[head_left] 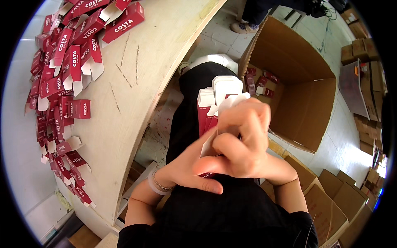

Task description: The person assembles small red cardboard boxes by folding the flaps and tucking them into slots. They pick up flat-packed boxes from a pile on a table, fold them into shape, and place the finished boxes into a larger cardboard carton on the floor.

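Note:
My left hand, with a bracelet at its wrist, is closed around a small red carton above my lap. Crossing over it, my right hand has its fingers curled at the carton's white flap. Much of that carton is hidden by the fingers. Just beyond the hands, a bundle of flattened red cartons with white end flaps rests on my black-clothed legs.
A pale table runs along my left, with a heap of folded red cartons at its far side. A large open cardboard box stands at the right, several small red cartons inside. More brown boxes lie lower right. Another person's shoe shows at the top.

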The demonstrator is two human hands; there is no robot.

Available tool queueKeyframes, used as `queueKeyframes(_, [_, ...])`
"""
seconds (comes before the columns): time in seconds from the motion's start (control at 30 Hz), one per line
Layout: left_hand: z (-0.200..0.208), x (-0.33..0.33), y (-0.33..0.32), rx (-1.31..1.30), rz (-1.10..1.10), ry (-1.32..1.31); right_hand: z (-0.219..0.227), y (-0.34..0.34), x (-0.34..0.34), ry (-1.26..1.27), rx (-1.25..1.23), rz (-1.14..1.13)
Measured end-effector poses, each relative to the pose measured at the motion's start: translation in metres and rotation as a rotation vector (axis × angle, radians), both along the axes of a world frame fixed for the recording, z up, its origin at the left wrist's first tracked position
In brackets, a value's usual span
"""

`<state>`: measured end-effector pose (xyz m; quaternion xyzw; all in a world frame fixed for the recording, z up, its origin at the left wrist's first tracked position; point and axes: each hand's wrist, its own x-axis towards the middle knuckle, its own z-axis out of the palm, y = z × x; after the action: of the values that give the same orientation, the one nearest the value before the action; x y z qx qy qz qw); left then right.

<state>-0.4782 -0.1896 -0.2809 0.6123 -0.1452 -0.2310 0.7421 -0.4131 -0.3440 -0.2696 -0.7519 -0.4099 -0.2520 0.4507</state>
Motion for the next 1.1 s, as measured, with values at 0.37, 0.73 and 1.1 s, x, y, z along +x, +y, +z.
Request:
queueKeyframes(0.37, [-0.024,-0.029,-0.006,0.128,0.392,-0.371,-0.024,-0.025,-0.031,0.329,0.144,0.162])
queueKeyframes(0.73, [0.002,-0.002,0.015,0.358,0.260,-0.420,-0.005,-0.035,0.005,1.280,0.394,0.565])
queueKeyframes(1.1, [-0.023,-0.018,0.014,0.284,0.496,-0.439,-0.009,-0.031,-0.006,0.947,0.190,0.423])
